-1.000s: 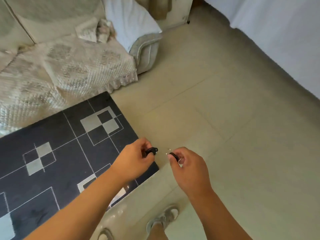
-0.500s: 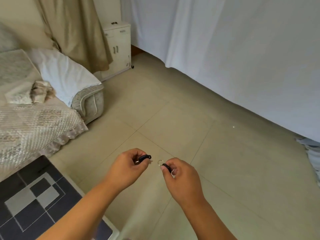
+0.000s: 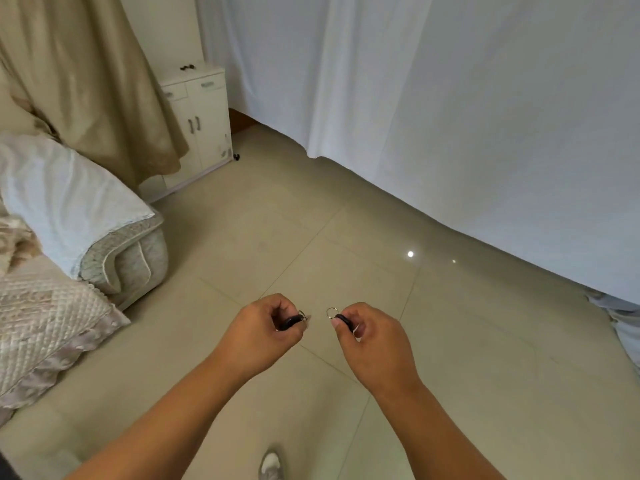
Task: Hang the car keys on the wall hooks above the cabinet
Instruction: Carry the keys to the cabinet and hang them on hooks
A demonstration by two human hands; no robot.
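Note:
My left hand (image 3: 258, 332) pinches a small black car key fob (image 3: 291, 321) with a metal ring at its tip. My right hand (image 3: 372, 341) pinches a second black car key fob (image 3: 343, 320), whose silver ring sticks up toward the left. Both hands are held out in front of me over the tiled floor, a short gap between them. A white cabinet (image 3: 199, 123) stands at the back left against the wall, with a small dark object (image 3: 187, 67) on its top. No wall hooks are in view.
A sofa (image 3: 69, 258) with a quilted cover and white cloth fills the left side. A beige curtain (image 3: 79, 81) hangs beside the cabinet. White drapes (image 3: 450, 116) run along the right. Beige floor tiles (image 3: 311, 237) stretch between. My shoe (image 3: 272, 464) shows at the bottom.
The view has swung up and to the right, away from the dark patterned table toward the cabinet and white drapes. Both hands keep their fobs and have drifted slightly apart.

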